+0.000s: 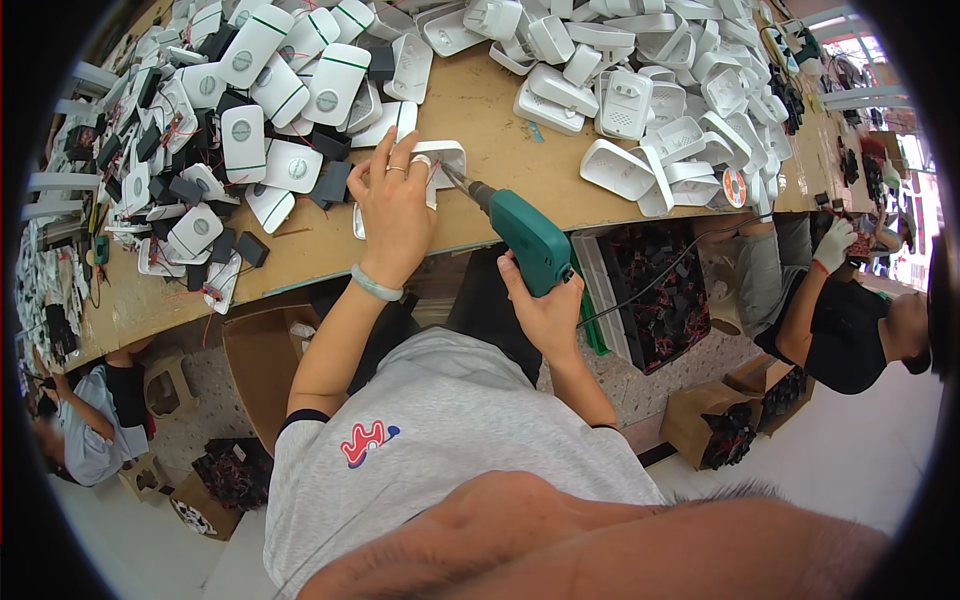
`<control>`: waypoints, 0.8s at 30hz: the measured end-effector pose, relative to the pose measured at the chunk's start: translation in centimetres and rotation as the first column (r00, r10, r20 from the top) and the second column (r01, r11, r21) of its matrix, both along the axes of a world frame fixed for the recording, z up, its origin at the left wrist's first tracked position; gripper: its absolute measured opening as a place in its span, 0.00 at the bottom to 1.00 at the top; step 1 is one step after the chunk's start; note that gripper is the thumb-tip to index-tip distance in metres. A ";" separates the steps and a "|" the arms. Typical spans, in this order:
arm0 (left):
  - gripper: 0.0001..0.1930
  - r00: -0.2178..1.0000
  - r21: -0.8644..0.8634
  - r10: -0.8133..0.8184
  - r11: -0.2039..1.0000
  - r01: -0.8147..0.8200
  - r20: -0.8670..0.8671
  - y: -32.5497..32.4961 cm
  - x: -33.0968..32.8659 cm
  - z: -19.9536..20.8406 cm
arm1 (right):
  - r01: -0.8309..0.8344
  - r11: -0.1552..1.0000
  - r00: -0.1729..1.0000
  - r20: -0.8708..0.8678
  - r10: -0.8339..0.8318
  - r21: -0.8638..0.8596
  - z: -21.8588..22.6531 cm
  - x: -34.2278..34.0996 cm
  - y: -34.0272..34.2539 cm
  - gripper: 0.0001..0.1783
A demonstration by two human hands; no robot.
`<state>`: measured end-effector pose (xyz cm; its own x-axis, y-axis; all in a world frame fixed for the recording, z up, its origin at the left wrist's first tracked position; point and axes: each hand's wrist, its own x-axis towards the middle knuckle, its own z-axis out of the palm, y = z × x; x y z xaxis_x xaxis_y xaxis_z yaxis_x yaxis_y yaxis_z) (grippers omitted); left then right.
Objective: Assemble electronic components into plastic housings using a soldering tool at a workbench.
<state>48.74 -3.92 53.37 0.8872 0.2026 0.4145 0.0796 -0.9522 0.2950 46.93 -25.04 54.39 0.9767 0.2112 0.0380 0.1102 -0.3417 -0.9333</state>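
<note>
1 L hand [398,210], 1 R hand [548,315], 1 grn drill [530,238], 1 bracelet [376,284], 1 ring [397,168], 1 spool [734,188]; 2 wht-case heaps [335,85] [625,105], dozens ea., exact ct. unclear; min. 4 cardbd boxes [690,420], min. 2 co-workers [845,340] [90,420].

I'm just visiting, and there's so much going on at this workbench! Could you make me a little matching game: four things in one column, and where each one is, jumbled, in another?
Things
1. Green plastic power tool with a dark nose
2. Pale, smooth, round bangle
3. White fabric-like glove
4. White, rounded plastic cases with green stripes

Places
A. On the hand of a co-worker at the right
B. Heaped on the left part of the tan table
C. In the person's right hand
D. Around the wrist of the person's left hand

Right pairs: 1-C, 2-D, 3-A, 4-B
</note>
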 end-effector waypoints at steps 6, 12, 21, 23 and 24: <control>0.07 1.000 0.010 0.004 1.000 -0.004 -0.019 0.0 -0.1 0.2 | 0.014 1.000 1.000 0.005 -0.014 -0.001 -0.1 -0.1 0.0 0.11; 0.07 1.000 0.012 -0.002 1.000 0.002 -0.014 0.0 -0.1 0.1 | -0.007 0.998 0.999 -0.045 0.004 -0.066 0.9 0.0 0.0 0.14; 0.11 0.999 -0.002 -0.004 1.000 0.004 -0.032 0.1 -0.1 0.1 | 0.038 0.999 0.999 -0.039 -0.038 -0.007 0.8 -1.3 -1.8 0.09; 0.11 0.999 -0.005 -0.005 1.000 0.005 -0.035 0.1 -0.1 0.2 | 0.041 0.997 0.999 -0.029 -0.039 0.060 0.7 -1.6 -2.2 0.11; 0.11 0.999 -0.007 -0.005 1.000 0.005 -0.038 0.1 -0.1 0.2 | 0.043 0.997 0.999 -0.029 -0.041 0.061 0.8 -1.7 -2.3 0.11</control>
<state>48.60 -3.83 53.58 0.9032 0.2013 0.3791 0.0864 -0.9504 0.2988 45.28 -27.34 55.22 0.9855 0.1679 0.0227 0.0709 -0.2873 -0.9552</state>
